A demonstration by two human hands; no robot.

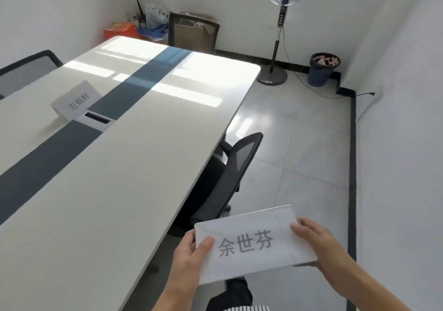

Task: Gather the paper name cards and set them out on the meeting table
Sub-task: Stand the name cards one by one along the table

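I hold a folded white paper name card [254, 243] with grey printed characters in front of me, off the right side of the table and above the floor. My left hand [189, 255] grips its left edge, thumb on top. My right hand [316, 241] grips its right edge. A second name card [75, 101] stands on the white meeting table [115, 190], far left, beside the cable hatch in the dark centre strip.
A black mesh chair [230, 174] is tucked under the table's right edge just ahead of me. Another chair [193, 32] stands at the far end, one more [26, 71] at the left. A standing fan [279, 30] and a bin [322, 69] occupy the far right corner.
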